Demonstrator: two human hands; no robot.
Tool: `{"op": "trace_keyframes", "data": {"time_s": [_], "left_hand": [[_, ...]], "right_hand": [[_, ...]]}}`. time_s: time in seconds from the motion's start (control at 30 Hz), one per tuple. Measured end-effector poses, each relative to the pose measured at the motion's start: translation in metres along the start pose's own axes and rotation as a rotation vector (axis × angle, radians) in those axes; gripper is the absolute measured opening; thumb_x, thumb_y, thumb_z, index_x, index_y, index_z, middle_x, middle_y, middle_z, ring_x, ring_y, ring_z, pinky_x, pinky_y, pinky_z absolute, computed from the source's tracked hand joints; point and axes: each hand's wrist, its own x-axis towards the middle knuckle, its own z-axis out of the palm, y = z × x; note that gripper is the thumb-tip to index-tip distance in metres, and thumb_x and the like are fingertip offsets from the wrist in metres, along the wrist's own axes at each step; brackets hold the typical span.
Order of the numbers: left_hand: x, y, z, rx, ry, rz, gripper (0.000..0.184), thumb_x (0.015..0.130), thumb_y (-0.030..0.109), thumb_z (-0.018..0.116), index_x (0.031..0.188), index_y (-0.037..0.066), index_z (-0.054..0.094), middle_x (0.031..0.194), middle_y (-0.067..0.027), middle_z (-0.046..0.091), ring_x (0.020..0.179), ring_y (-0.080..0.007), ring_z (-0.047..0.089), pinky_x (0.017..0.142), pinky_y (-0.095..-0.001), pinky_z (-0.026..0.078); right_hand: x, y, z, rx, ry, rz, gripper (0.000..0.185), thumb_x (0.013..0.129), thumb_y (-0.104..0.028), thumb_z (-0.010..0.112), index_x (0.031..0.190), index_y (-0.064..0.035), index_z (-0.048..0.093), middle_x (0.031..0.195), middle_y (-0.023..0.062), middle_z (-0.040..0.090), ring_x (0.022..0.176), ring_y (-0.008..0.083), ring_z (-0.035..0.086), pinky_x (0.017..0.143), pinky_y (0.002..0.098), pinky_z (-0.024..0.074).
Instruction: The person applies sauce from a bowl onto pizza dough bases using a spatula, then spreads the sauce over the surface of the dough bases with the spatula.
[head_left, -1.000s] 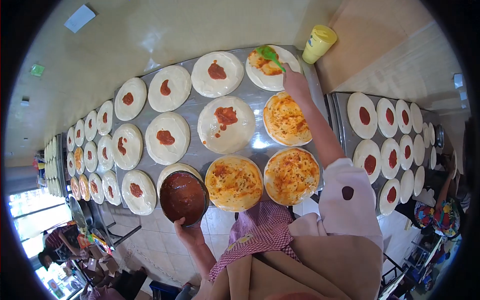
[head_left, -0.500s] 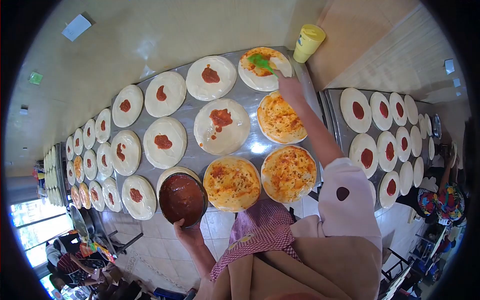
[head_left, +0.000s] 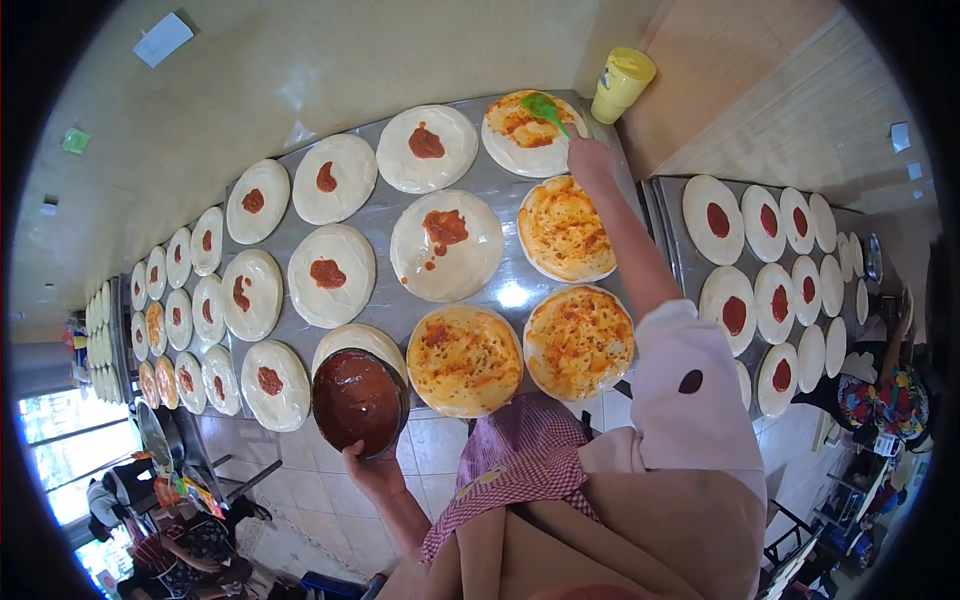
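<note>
My right hand [head_left: 590, 158] grips a green spatula [head_left: 543, 110], its blade on the sauce of the pizza base [head_left: 520, 150] at the far right corner of the metal table. Sauce covers the upper part of that base; the lower part is pale. My left hand [head_left: 372, 472] holds a dark bowl [head_left: 402, 405] of red sauce [head_left: 355, 400] by its near rim, partly over another base [head_left: 352, 338] at the table's front edge. Three bases near my right arm, including one pizza base [head_left: 567, 230] just below, are spread with orange-red sauce and dark flecks.
A yellow cup [head_left: 622, 85] stands by the table's far right corner, against the wall. Several bases with dollops of sauce cover the left of the metal table [head_left: 375, 225]. A second table [head_left: 668, 215] of bases stands right. People are at lower left and far right.
The green spatula has moved slightly right across the far right base, with my right hand. The bowl in my left hand has shifted slightly left.
</note>
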Motion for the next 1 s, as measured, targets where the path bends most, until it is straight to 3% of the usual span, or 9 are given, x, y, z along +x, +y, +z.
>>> {"op": "trace_keyframes", "data": {"time_s": [0.1, 0.17, 0.23, 0.33, 0.43, 0.57, 0.77, 0.87, 1.0], "left_hand": [[-0.004, 0.001, -0.001, 0.009, -0.002, -0.004, 0.066, 0.067, 0.013, 0.055, 0.131, 0.006, 0.038, 0.129, -0.0164, 0.045, 0.111, -0.0338, 0.052, 0.087, -0.0463, 0.050], [-0.004, 0.001, -0.006, 0.006, -0.016, -0.011, 0.066, 0.068, 0.013, 0.055, 0.131, 0.006, 0.038, 0.129, -0.0166, 0.044, 0.112, -0.0340, 0.051, 0.087, -0.0463, 0.049], [-0.002, 0.001, -0.011, 0.000, -0.040, -0.019, 0.065, 0.068, 0.014, 0.054, 0.131, 0.006, 0.038, 0.129, -0.0168, 0.044, 0.112, -0.0340, 0.051, 0.087, -0.0464, 0.049], [-0.001, 0.004, -0.015, -0.011, -0.029, -0.010, 0.065, 0.069, 0.014, 0.054, 0.131, 0.006, 0.038, 0.129, -0.0166, 0.044, 0.113, -0.0341, 0.050, 0.087, -0.0466, 0.049], [-0.003, 0.009, -0.014, -0.005, -0.053, -0.004, 0.064, 0.069, 0.014, 0.054, 0.130, 0.006, 0.038, 0.129, -0.0161, 0.044, 0.114, -0.0335, 0.049, 0.087, -0.0466, 0.048], [-0.005, 0.010, -0.021, 0.003, -0.061, -0.014, 0.064, 0.069, 0.014, 0.054, 0.130, 0.006, 0.038, 0.129, -0.0156, 0.044, 0.114, -0.0328, 0.050, 0.087, -0.0468, 0.048], [-0.007, 0.013, -0.034, -0.022, -0.087, -0.052, 0.062, 0.069, 0.013, 0.055, 0.129, 0.006, 0.039, 0.130, -0.0164, 0.044, 0.113, -0.0349, 0.049, 0.087, -0.0505, 0.048], [-0.005, 0.018, -0.047, -0.014, -0.075, -0.063, 0.063, 0.068, 0.013, 0.055, 0.129, 0.006, 0.039, 0.130, -0.0165, 0.043, 0.114, -0.0354, 0.049, 0.087, -0.0510, 0.048], [-0.007, 0.025, -0.047, -0.001, -0.080, -0.048, 0.064, 0.068, 0.014, 0.056, 0.130, 0.006, 0.038, 0.130, -0.0159, 0.043, 0.114, -0.0344, 0.049, 0.087, -0.0490, 0.048]], "right_hand": [[0.019, 0.027, 0.033, 0.010, 0.030, 0.136, 0.038, 0.090, -0.013, 0.034, 0.126, -0.0083, 0.045, 0.084, 0.0174, 0.064, 0.083, 0.0340, 0.063, 0.069, 0.0461, 0.0487], [-0.020, 0.040, 0.011, -0.013, 0.032, 0.118, 0.043, 0.085, -0.010, 0.042, 0.127, -0.0171, 0.043, 0.085, 0.0188, 0.064, 0.080, 0.0335, 0.063, 0.069, 0.0467, 0.0493], [-0.070, 0.053, -0.008, -0.042, -0.004, 0.022, 0.033, 0.089, -0.018, 0.040, 0.120, -0.0088, 0.047, 0.081, 0.0189, 0.064, 0.079, 0.0345, 0.063, 0.066, 0.0467, 0.0482], [-0.117, 0.053, -0.047, 0.089, -0.119, -0.001, 0.030, 0.088, -0.019, 0.044, 0.117, -0.0130, 0.048, 0.080, 0.0186, 0.064, 0.076, 0.0346, 0.063, 0.067, 0.0474, 0.0475], [-0.090, 0.052, -0.017, 0.265, 0.079, 0.003, 0.029, 0.088, -0.020, 0.046, 0.117, -0.0166, 0.048, 0.081, 0.0178, 0.064, 0.076, 0.0348, 0.062, 0.068, 0.0478, 0.0470], [-0.029, 0.030, 0.029, 0.274, 0.141, 0.102, 0.029, 0.090, -0.024, 0.044, 0.118, -0.0185, 0.048, 0.084, 0.0181, 0.064, 0.080, 0.0352, 0.061, 0.071, 0.0471, 0.0466], [-0.073, 0.025, 0.050, 0.508, -0.012, -0.236, 0.030, 0.089, -0.023, 0.044, 0.119, -0.0227, 0.049, 0.086, 0.0145, 0.065, 0.080, 0.0336, 0.062, 0.073, 0.0449, 0.0471], [-0.100, 0.015, 0.015, 0.487, 0.029, 0.002, 0.029, 0.089, -0.025, 0.046, 0.117, -0.0218, 0.049, 0.087, 0.0161, 0.064, 0.082, 0.0331, 0.062, 0.073, 0.0447, 0.0467], [-0.097, 0.008, 0.023, 0.255, 0.067, 0.106, 0.028, 0.089, -0.025, 0.046, 0.115, -0.0189, 0.050, 0.086, 0.0174, 0.064, 0.082, 0.0340, 0.062, 0.071, 0.0452, 0.0473]]}}
